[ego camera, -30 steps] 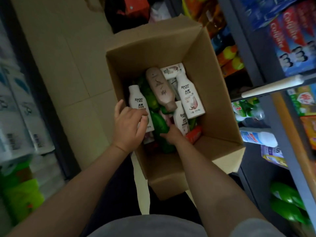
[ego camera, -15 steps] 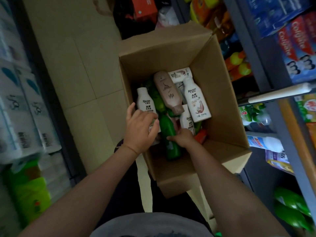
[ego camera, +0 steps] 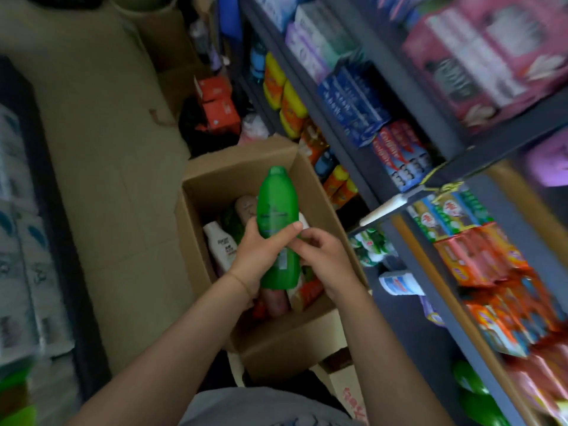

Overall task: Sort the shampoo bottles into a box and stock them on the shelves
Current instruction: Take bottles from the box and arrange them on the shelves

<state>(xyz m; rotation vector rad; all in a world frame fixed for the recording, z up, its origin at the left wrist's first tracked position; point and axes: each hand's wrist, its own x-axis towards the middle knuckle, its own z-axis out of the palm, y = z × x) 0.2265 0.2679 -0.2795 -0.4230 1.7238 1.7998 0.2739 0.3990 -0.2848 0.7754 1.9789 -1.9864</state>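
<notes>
A green shampoo bottle (ego camera: 278,216) stands upright above the open cardboard box (ego camera: 278,348), cap pointing away from me. My left hand (ego camera: 256,256) wraps its lower half from the left. My right hand (ego camera: 322,259) touches the bottle's right side with its fingertips. Inside the box lie a white bottle (ego camera: 222,245), a brownish-pink bottle (ego camera: 246,207) and more green, red and white bottles, partly hidden by my hands.
Dark shelves (ego camera: 399,103) on the right carry toothpaste boxes (ego camera: 402,155), soap packs and yellow-orange bottles (ego camera: 289,106). A white bottle (ego camera: 399,282) lies on a lower shelf. Tissue packs (ego camera: 18,241) line the left. Orange boxes (ego camera: 219,106) sit on the tiled floor beyond the box.
The green bottle has been lifted out of the box and now stands upright in both hands. The view has swung up toward the shelves.
</notes>
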